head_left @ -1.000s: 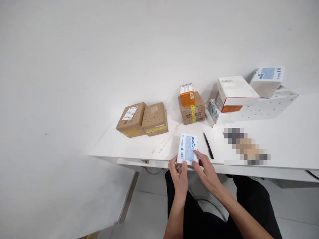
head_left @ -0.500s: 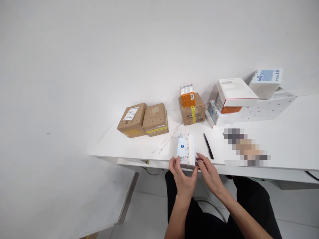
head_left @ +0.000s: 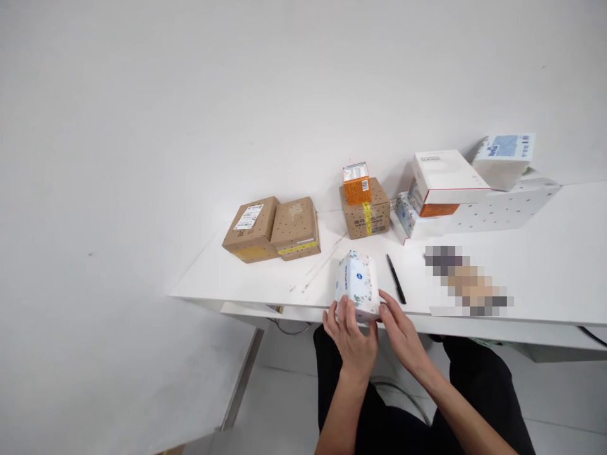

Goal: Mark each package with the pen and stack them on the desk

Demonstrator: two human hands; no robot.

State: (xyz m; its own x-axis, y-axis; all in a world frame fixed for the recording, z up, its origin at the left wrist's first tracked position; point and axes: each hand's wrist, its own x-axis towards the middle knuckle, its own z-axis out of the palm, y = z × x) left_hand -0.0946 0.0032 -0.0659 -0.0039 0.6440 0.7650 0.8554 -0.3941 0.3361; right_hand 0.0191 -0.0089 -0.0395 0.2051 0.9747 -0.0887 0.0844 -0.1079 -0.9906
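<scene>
All boxes on the tabletop [head_left: 545, 253] are closed; their contents cannot be seen. Two brown cartons [head_left: 271, 229] sit touching near the wall, a third taped carton [head_left: 367, 216] carries a small orange box [head_left: 356, 182], and to the right a white stack [head_left: 474, 189] leans against the wall.

The soft pack [head_left: 357, 285] you hold is white with a blue round mark and scattered floral print, standing near the front edge of the tabletop. Its lower end appears to rest on the surface, though your fingers hide the contact. Your left hand [head_left: 351, 335] cups its near end; your right hand [head_left: 403, 332] presses its right lower corner.

A black pen [head_left: 396, 278] lies just beside the pack to the right. Bare surface lies left of the pack and between pack and cartons.
</scene>
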